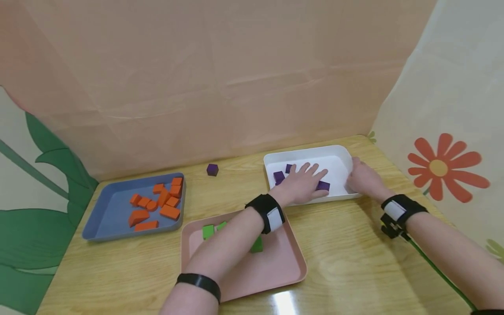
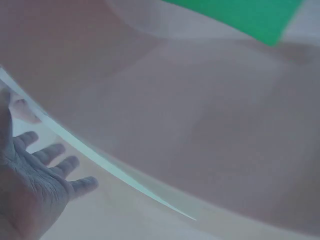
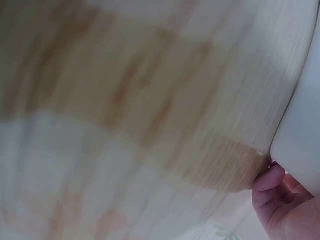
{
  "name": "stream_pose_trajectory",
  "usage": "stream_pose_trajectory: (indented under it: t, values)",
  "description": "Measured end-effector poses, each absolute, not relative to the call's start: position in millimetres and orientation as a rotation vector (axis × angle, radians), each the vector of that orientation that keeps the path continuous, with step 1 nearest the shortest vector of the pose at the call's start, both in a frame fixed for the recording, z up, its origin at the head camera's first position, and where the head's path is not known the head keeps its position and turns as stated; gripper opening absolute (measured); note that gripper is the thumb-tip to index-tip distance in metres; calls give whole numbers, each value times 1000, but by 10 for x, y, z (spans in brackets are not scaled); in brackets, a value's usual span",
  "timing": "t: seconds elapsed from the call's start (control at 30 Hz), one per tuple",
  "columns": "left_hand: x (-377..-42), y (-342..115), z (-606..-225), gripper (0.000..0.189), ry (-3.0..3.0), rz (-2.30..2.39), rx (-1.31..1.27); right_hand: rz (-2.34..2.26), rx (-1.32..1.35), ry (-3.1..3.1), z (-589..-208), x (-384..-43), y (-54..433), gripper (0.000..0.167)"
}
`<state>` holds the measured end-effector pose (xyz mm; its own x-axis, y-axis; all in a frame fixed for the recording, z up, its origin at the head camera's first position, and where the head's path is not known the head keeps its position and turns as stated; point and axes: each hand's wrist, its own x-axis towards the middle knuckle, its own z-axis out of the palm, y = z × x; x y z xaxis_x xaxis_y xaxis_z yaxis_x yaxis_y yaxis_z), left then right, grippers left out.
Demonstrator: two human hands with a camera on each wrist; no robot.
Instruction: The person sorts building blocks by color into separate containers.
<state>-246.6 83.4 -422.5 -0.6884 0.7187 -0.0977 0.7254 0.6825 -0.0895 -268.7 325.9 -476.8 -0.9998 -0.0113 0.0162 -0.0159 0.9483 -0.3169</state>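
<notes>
My left hand [image 1: 300,183] is over the white tray [image 1: 336,168] at the back right, its fingers spread and pointing away from me. Purple blocks [image 1: 278,177] lie in that tray around the hand, one purple block [image 1: 323,186] just by the thumb. At the tray's right end, my right hand [image 1: 365,178] grips the rim with curled fingers. In the right wrist view the fingertips [image 3: 270,177] are bent in against the white tray wall [image 3: 297,135]. The left wrist view shows the left hand [image 2: 37,185] with fingers apart, beyond the pink tray's rim.
A pink tray [image 1: 281,269] with green blocks [image 1: 208,232] sits under my left forearm. At the left stands a blue tray [image 1: 108,214] holding several orange blocks [image 1: 170,212]. A lone purple block [image 1: 212,169] lies on the wooden table [image 1: 354,245] near the back edge.
</notes>
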Motion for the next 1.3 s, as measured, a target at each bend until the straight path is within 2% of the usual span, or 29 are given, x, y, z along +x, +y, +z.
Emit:
stream_pose_trajectory:
  t: [0.47, 1.3]
  values:
    - [-2615, 573, -4250, 70, 2882, -191, 1137, 513, 18, -3103, -4774, -2688, 3273, 59]
    - [-2950, -480, -4122, 70, 2994, -25, 914, 543, -8, -3126, -4756, -2710, 3282, 70]
